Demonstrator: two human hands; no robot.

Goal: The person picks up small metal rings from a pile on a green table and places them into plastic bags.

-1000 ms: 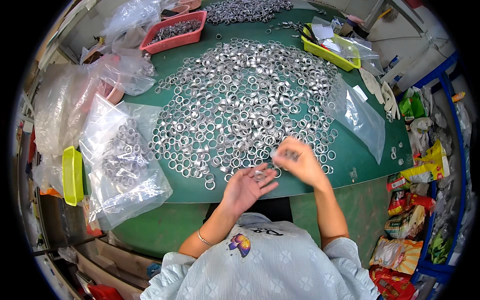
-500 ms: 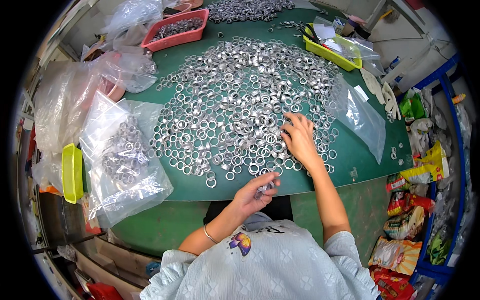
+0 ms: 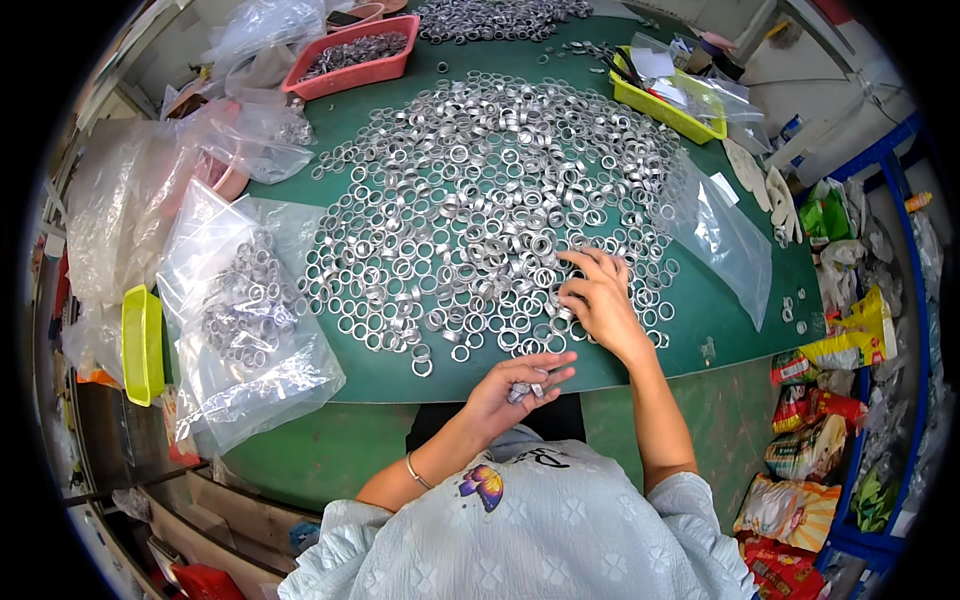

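Many silver metal rings (image 3: 440, 210) lie spread over the green tabletop, loose and overlapping. At the table's near edge my left hand (image 3: 508, 398) is palm up, its fingers curled around several metal rings (image 3: 527, 390). My right hand (image 3: 603, 305) is over the near right part of the spread. Its fingers are bent and apart, with the thumb and forefinger by the rings; no ring shows plainly between them. To the left, a clear plastic bag (image 3: 290, 375) has a heap of rings (image 3: 248, 305) in it.
A pink basket (image 3: 385, 72) of small metal parts stands at the far left, beside another ring pile (image 3: 490, 18). A yellow-green basket (image 3: 665, 118) and white gloves (image 3: 782, 203) lie far right. A flat plastic bag (image 3: 715, 235) borders the rings. An empty green basket (image 3: 143, 345) sits left.
My right hand has drawn slightly nearer to me, down toward my left hand. My left hand's fingers have loosened and extended a little, showing more of the rings held in it.
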